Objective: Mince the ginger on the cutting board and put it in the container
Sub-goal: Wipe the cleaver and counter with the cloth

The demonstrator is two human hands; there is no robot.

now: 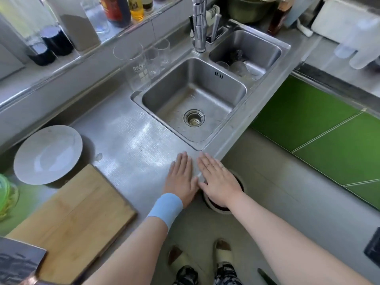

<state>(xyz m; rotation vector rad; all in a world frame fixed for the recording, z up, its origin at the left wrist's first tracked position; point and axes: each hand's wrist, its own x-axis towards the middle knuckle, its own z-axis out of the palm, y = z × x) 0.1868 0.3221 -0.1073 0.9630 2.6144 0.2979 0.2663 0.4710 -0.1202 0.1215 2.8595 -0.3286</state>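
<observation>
Near left, cutting board (72, 219), long axis diagonal (pointing toward sink (205, 79))

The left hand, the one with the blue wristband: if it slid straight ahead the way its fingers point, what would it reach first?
Probably the near rim of the large sink, just beyond the fingertips of the left hand. Only bare counter seems to lie between.

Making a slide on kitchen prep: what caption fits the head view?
Left hand and right hand open side by side at the counter edge near the sink; cutting board at left.
</observation>
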